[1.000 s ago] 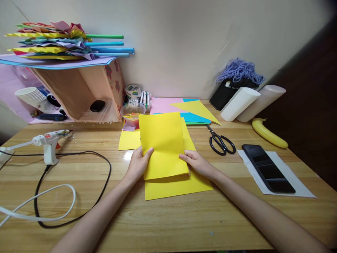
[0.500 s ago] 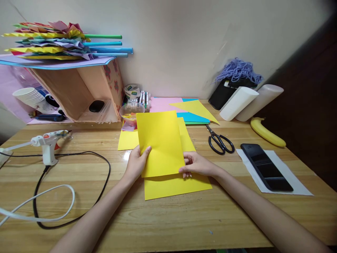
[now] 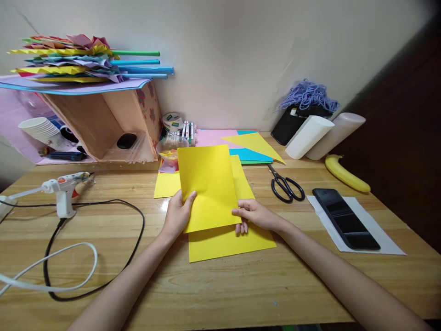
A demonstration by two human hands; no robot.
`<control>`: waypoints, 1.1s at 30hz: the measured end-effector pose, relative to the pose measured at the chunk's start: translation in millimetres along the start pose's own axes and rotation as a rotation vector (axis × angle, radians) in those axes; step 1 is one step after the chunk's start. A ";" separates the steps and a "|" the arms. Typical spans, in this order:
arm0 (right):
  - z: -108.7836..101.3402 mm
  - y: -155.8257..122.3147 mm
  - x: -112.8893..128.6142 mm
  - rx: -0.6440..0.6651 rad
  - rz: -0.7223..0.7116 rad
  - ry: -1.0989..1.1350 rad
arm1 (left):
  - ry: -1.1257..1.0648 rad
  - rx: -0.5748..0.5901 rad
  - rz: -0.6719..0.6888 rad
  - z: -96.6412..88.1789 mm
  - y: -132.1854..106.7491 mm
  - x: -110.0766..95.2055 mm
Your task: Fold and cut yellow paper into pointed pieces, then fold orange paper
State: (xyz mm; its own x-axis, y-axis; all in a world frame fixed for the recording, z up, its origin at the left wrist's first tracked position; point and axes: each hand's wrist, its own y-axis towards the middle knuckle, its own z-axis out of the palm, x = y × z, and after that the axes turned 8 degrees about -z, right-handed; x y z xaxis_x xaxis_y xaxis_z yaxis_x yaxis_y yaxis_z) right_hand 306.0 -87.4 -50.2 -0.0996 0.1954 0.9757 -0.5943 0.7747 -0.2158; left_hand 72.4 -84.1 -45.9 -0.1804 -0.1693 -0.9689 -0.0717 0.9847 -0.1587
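A yellow sheet of paper [image 3: 208, 184] is held up between both hands, tilted above the table. My left hand [image 3: 177, 214] pinches its left edge, thumb on the front face. At the lower right edge, my right hand [image 3: 253, 215] grips it with the thumb in front and fingers behind. Beneath lies a larger yellow sheet [image 3: 230, 246], partly covered by the held one. Behind them, more yellow paper [image 3: 165, 185] rests on the table near a clear plastic bowl [image 3: 172, 149] of paper scraps.
Black-handled scissors [image 3: 286, 186], a phone [image 3: 346, 218] on white paper and a banana [image 3: 347, 174] lie to the right. A glue gun [image 3: 65, 193] with looping cords [image 3: 143, 225] stands left. Coloured sheets [image 3: 215, 137], a box [image 3: 148, 119] and paper rolls [image 3: 310, 137] line the back.
My right thumb has shifted slightly up and left onto the sheet's front, and the fingers have moved behind it. The left hand keeps its grip. The whole view has shifted slightly.
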 end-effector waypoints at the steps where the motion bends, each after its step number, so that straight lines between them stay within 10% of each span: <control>1: -0.2 -0.2 -0.4 0.011 -0.005 0.009 | 0.002 -0.004 -0.001 -0.3 0.1 -0.5; 13: -3.1 0.2 -2.2 0.077 -0.023 0.012 | 0.005 -0.017 0.054 -4.7 4.7 0.3; 21: -2.4 3.4 -8.3 -0.056 -0.003 -0.130 | 0.077 0.220 0.037 -3.9 -1.9 -4.3; 33: 22.6 5.3 -1.7 -0.577 -0.246 0.009 | -0.279 0.565 -0.274 18.5 -19.3 -14.2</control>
State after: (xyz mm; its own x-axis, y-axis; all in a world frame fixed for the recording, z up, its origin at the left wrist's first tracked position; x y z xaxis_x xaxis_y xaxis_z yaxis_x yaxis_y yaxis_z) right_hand 285.0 -97.2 -52.1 -0.0060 -0.0271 0.9996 -0.0722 0.9970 0.0266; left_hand 94.5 -99.9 -32.6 0.0358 -0.4727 -0.8805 0.4578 0.7910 -0.4060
